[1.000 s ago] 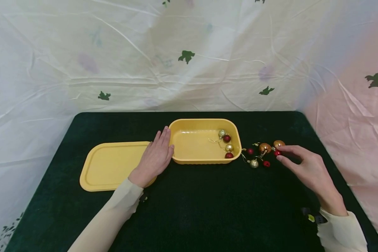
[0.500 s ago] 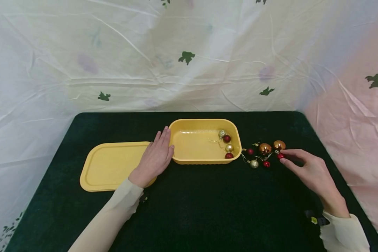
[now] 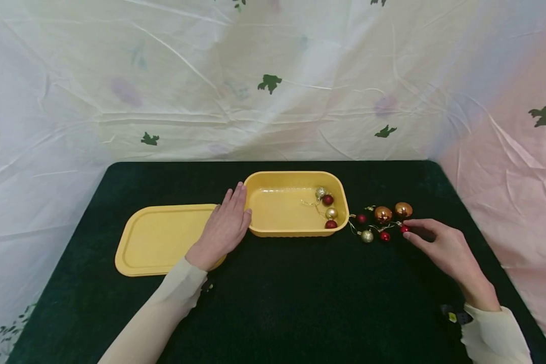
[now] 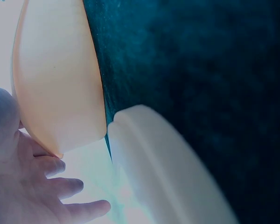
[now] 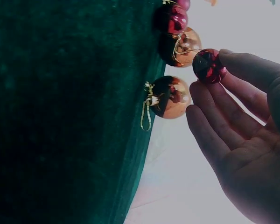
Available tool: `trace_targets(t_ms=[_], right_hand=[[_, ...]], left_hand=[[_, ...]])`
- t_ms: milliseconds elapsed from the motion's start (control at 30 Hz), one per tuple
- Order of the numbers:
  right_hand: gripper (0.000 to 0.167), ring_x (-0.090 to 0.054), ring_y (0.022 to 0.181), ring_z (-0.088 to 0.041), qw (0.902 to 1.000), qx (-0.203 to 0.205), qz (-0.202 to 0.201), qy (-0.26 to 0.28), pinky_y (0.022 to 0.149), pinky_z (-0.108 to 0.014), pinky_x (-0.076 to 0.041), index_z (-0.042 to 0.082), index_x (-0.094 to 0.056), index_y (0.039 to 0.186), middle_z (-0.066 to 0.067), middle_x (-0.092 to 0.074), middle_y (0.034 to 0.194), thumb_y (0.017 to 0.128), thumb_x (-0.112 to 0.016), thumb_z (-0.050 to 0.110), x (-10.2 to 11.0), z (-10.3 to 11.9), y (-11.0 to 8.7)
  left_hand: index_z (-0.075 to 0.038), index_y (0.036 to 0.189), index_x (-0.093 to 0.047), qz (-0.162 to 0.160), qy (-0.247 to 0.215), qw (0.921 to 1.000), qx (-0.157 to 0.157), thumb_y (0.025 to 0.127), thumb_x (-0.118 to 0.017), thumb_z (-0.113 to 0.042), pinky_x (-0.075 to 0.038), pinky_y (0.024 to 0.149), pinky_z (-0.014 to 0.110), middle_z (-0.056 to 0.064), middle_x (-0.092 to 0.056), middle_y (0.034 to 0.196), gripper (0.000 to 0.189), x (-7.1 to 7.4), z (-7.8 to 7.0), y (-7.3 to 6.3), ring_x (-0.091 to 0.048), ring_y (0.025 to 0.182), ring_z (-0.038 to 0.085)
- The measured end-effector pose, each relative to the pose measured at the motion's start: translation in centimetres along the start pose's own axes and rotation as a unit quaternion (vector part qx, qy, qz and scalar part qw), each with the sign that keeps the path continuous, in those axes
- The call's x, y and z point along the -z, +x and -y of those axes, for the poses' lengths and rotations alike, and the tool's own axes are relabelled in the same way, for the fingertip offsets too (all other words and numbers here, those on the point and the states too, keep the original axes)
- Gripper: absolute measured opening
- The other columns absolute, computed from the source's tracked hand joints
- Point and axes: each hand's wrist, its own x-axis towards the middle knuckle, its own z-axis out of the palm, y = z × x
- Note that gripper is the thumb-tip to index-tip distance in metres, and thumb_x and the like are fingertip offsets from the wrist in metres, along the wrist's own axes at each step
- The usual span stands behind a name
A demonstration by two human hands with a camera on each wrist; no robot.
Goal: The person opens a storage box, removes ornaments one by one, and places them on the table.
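Note:
My right hand (image 3: pixel 450 247) pinches a small shiny red bauble (image 5: pixel 209 66) between thumb and fingertips at the right of the table. Close by lie two orange-gold baubles (image 3: pixel 383 215), more red baubles (image 3: pixel 384 236) and a glittery gold bauble (image 3: pixel 366 236), with thin gold loops among them. A yellow plastic box (image 3: pixel 277 233) stands at the middle; inside its right end are several red and gold baubles (image 3: pixel 330 213). Against the box's left end rests my left hand (image 3: pixel 225 222), fingers straight. The left wrist view shows those fingers (image 4: pixel 70 187) at the box's rim.
A yellow lid (image 3: pixel 164 242) lies flat left of the box, partly covered by my left hand and forearm. The table (image 3: pixel 296 298) wears a dark green cloth. Pale patterned fabric (image 3: pixel 177 101) hangs behind and at both sides.
The right hand with the small red bauble has shifted slightly right and toward me, uncovering the rear orange-gold bauble. My left hand, the box and the lid stay put.

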Motion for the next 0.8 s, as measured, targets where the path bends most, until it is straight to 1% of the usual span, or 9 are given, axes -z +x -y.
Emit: trace_targets(t_ms=[133,200,467,600,667,733,800], right_hand=[[0.026,-0.067,0.104,-0.042,0.9997,0.021,-0.004,-0.007,0.08,-0.047,-0.053,0.009,-0.074,0.12,-0.021,-0.07,0.12,0.1,-0.072,0.025,-0.43,-0.28,0.1],[0.025,-0.068,0.103,-0.041,0.9995,0.029,-0.005,-0.01,0.079,-0.043,-0.053,0.009,-0.075,0.118,-0.02,-0.071,0.118,0.099,-0.072,0.024,-0.64,-0.38,0.18],[0.023,-0.069,0.102,-0.04,0.9993,0.037,0.0,-0.01,0.079,-0.045,-0.054,0.009,-0.076,0.117,-0.018,-0.073,0.115,0.098,-0.073,0.021,-0.92,-0.55,0.25],[0.024,-0.068,0.103,-0.042,0.9993,0.037,0.007,-0.006,0.081,-0.058,-0.054,0.007,-0.075,0.118,-0.02,-0.071,0.117,0.099,-0.072,0.021,-1.05,-0.68,0.29],[0.025,-0.068,0.104,-0.043,0.9993,0.036,0.011,-0.006,0.081,-0.061,-0.054,0.007,-0.075,0.119,-0.021,-0.071,0.118,0.099,-0.072,0.022,-1.07,-0.74,0.33],[0.025,-0.068,0.104,-0.042,0.9992,0.035,0.015,-0.009,0.08,-0.052,-0.056,0.007,-0.075,0.119,-0.021,-0.071,0.118,0.1,-0.071,0.022,-1.05,-0.79,0.37],[0.025,-0.069,0.103,-0.041,0.9992,0.034,0.019,-0.009,0.077,-0.039,-0.056,0.008,-0.074,0.12,-0.02,-0.071,0.118,0.1,-0.071,0.023,-1.0,-0.83,0.4]], left_hand=[[-0.006,0.166,-0.007,-0.002,0.001,1.0,-0.001,0.112,-0.036,-0.036,-0.028,0.119,0.063,0.012,-0.01,0.174,0.069,-0.06,0.02,0.03,-0.015,0.157,0.036],[-0.006,0.167,-0.007,-0.002,0.001,1.0,0.0,0.112,-0.036,-0.036,-0.028,0.119,0.063,0.011,-0.009,0.174,0.068,-0.07,-0.01,0.05,-0.015,0.158,0.036],[-0.006,0.167,-0.007,-0.001,0.001,1.0,0.0,0.112,-0.036,-0.036,-0.028,0.119,0.064,0.011,-0.009,0.174,0.068,0.01,-0.04,0.03,-0.015,0.158,0.036],[-0.007,0.167,-0.007,0.0,-0.001,1.0,0.001,0.112,-0.036,-0.036,-0.028,0.119,0.063,0.01,-0.008,0.174,0.068,0.12,-0.07,0.0,-0.015,0.158,0.035],[-0.007,0.167,-0.007,0.001,-0.002,1.0,0.001,0.112,-0.036,-0.037,-0.027,0.119,0.063,0.009,-0.007,0.174,0.068,0.16,-0.07,-0.02,-0.015,0.158,0.035],[-0.007,0.167,-0.007,0.002,-0.003,1.0,0.001,0.112,-0.036,-0.037,-0.027,0.119,0.063,0.009,-0.007,0.174,0.068,0.16,-0.07,-0.02,-0.015,0.158,0.035],[-0.007,0.167,-0.007,0.002,-0.003,1.0,0.001,0.112,-0.035,-0.037,-0.027,0.119,0.063,0.009,-0.007,0.174,0.068,0.13,-0.04,-0.02,-0.015,0.158,0.035]])
